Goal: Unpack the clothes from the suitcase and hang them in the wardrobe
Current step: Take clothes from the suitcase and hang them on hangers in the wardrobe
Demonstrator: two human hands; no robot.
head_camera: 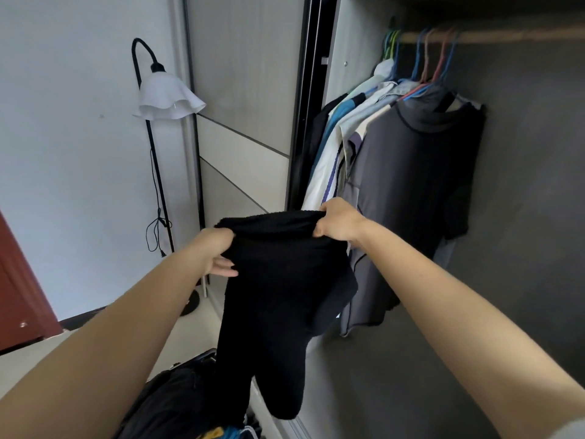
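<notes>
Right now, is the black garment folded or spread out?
Spread out: the left hand and right hand hold the black garment by its top edge, stretched between them; the rest hangs down loose.

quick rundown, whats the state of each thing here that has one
black garment, held up by its top edge, hanging loose, not yet hung
left hand, grips the garment's left corner
right hand, grips its right corner
wardrobe, open
grey hooded top, hung on the rail
floor lamp, appears off
suitcase, open, clothes inside
</notes>
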